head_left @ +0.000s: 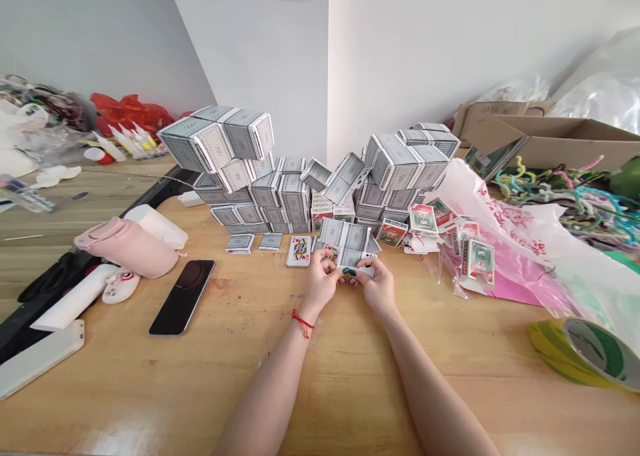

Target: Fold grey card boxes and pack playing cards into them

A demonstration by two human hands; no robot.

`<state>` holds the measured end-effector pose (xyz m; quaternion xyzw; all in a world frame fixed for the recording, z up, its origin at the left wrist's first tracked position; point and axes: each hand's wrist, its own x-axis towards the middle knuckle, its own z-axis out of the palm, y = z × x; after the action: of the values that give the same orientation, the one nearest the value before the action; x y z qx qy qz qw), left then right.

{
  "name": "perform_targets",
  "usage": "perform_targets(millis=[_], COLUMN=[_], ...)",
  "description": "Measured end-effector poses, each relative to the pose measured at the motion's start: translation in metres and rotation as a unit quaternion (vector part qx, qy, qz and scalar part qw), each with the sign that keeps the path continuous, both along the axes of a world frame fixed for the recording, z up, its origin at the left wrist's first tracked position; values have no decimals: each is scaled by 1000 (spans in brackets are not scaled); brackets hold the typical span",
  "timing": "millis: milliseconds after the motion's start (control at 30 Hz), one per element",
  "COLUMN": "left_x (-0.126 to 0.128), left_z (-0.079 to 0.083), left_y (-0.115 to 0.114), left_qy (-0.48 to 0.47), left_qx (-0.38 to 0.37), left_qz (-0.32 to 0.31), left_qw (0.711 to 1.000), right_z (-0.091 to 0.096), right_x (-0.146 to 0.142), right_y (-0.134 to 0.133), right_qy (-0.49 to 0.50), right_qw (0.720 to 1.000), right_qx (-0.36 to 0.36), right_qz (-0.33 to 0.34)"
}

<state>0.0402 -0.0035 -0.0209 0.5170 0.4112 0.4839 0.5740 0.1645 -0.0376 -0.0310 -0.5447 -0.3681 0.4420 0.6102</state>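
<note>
Here, two hands [323, 279] [379, 287] hold cards [355, 246] above one table [345, 376].

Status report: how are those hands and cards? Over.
Left hand and right hand gripping playing cards. Card blocks stacked beyond. Face-up card pile beside left hand.

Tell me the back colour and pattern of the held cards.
The cards have grey-and-white backs with dense, fine print; head view shows it best.

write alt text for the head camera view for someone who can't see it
A person's left hand and right hand hold grey-backed playing cards over a wooden table. Behind them stand stacked blocks covered in similar cards. A dark-screened phone lies to the left, a roll of yellow tape to the right.
</note>
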Motion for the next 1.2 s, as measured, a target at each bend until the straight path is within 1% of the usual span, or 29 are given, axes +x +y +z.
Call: perform_targets(millis=[133,267,400,500,567,667,733,800,867,900,967,1000,1033,1100,1200], left_x=[2,3,2,1,-1,-2,-2,-2,-4,-5,-8,-9,-10,-11,-10], left_z=[1,1,1,-1,-2,-6,-8,-8,-5,-2,3,4,6,6,3], left_y=[-1,-3,-1,1,2,1,0,-2,-3,-3,-3,-3,-3,-3,-3], left_qy=[6,19,24,21,22,47,84,131,192,227,304,339,372,428,472], left_qx=[-10,-9,-10,-8,5,40,65,93,147,184,256,273,280,270,257], left_qz=[6,17,20,-7,-27,-53,-66,-55,-5,29,89,107,122,140,146], left_qw=[1000,1000,999,1000,999,997,992,986,970,956,913,894,877,851,831], right_z=[2,-1,-3,1,6,9,8,4,-1,-3,-5,-5,-5,-4,-1], right_x=[0,-1,0,4,8,12,14,17,21,23,27,28,29,29,28], right_y=[-1,-1,0,0,0,1,2,4,6,6,7,7,7,7,6], right_qy=[-31,-53,-34,-2,23,51,51,62,93,108,121,120,118,112,102], right_qw=[999,998,999,1000,1000,999,999,998,994,991,988,988,988,989,991], right_qx=[-3,-8,2,0,-1,10,10,-1,-11,-13,-12,-12,-13,-15,-10], right_qz=[-13,-19,-32,-11,3,-4,-10,-25,-58,-72,-92,-96,-97,-93,-86])
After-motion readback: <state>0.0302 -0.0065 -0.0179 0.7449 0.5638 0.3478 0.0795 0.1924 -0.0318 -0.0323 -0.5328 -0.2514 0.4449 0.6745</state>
